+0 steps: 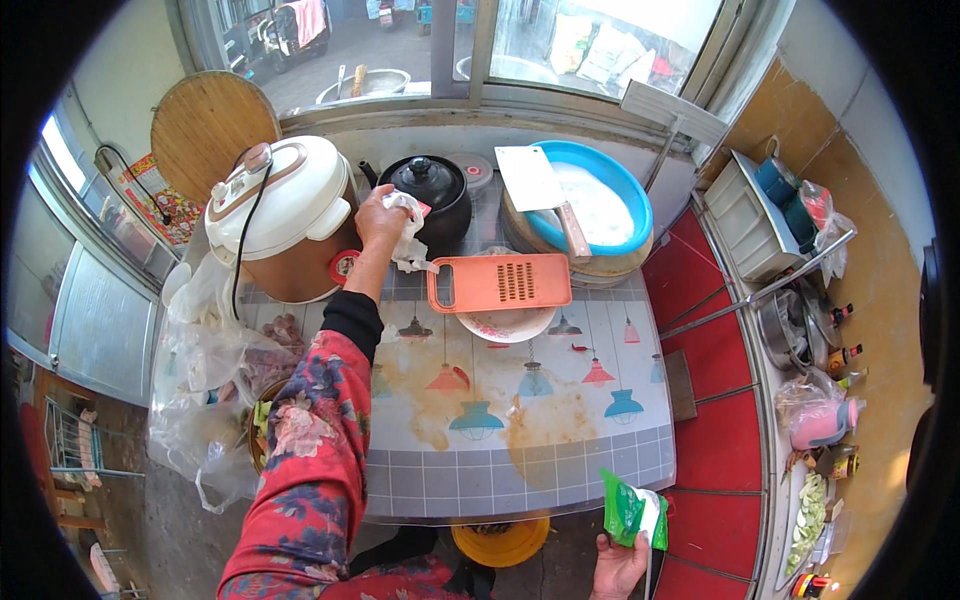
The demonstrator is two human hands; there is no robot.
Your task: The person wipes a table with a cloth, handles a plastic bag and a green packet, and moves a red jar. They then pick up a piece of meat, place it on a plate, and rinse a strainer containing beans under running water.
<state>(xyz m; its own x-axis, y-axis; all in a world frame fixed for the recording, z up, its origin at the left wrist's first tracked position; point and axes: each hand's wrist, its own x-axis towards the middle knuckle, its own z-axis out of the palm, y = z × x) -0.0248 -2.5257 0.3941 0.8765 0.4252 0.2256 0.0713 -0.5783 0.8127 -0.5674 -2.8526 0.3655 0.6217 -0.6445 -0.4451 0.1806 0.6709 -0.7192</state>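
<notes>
My left hand (pixel 379 217) is stretched over the far side of the table. It grips a crumpled white plastic bag (pixel 409 232) with a bit of red at its edge, right beside a black lidded clay pot (pixel 427 187). To its left stands a white and brown electric cooker (pixel 300 217). Just to the right, an orange plastic grater (pixel 517 281) lies across a patterned bowl (pixel 510 322). Low at the right, my right hand (pixel 621 566) pinches a green and white packet (pixel 636 514) past the table's front edge.
A cleaver (pixel 532 184) rests across a blue basin (pixel 637 195) of white contents on a wooden board. Clear bags (pixel 202 375) and a bowl of greens (pixel 261 424) crowd the left side. Stains mark the tablecloth (pixel 480 390). A yellow bucket (pixel 501 540) sits below; red cabinets (pixel 712 360) flank the right.
</notes>
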